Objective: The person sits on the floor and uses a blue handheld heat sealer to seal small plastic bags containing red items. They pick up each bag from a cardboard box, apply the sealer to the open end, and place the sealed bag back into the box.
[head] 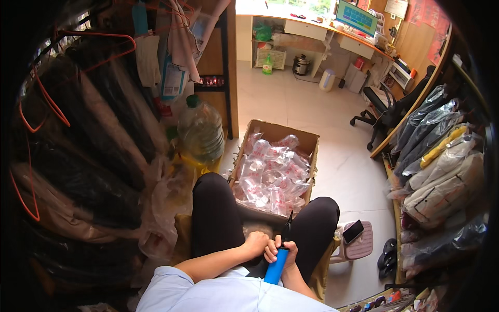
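My right hand [289, 253] is wrapped around a blue hand air pump [276, 269]. The pump's tapered black nozzle [287, 227] points up and away from me, beside my right thigh. Just to the left, my left hand [256, 245] is curled with its back towards me, close to the right hand's fingers. Whether it grips anything is hidden. A bit of clear plastic [257, 229] shows just beyond it, between my thighs. Past my knees, an open cardboard box [282, 128] is filled with clear plastic pouches [269, 171] bearing red print.
On the left hang garments in plastic covers [105, 117], near a large water bottle [200, 128]. A pink stool [360, 243] with a phone [353, 232] stands right, beside black slippers [387, 258]. More bagged clothes [440, 171] line the right. An office chair [384, 105] stands farther off.
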{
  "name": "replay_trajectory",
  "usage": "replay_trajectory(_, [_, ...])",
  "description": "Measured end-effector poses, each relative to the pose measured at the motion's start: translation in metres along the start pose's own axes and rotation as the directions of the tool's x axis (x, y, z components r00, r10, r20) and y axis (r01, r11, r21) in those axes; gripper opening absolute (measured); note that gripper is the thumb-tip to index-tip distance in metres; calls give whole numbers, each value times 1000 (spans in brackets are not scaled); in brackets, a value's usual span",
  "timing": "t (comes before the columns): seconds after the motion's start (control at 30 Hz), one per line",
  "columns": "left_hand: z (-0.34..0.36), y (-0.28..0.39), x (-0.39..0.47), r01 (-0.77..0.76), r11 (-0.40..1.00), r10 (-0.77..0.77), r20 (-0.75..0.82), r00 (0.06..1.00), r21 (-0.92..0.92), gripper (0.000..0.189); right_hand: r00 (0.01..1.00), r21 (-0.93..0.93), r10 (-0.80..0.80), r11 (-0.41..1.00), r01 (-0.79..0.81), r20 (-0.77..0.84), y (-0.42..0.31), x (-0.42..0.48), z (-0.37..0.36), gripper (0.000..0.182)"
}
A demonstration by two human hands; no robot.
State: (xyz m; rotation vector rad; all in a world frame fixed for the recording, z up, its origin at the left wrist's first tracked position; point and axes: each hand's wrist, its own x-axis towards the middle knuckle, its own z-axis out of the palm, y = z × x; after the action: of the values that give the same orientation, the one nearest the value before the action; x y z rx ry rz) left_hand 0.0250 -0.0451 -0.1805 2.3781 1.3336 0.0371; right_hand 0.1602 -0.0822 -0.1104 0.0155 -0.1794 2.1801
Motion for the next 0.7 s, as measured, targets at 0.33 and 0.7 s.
replay_trajectory(0.33, [-43, 5, -19, -40, 994, 64, -243, 968, 103, 20, 997, -178, -80, 981, 77, -10, -23, -10, 32, 17])
replay_trajectory(0.7, [-9, 7, -7, 129, 967, -102, -127, 987, 221, 10, 992, -170, -123, 979, 117, -29, -26, -12, 21, 16])
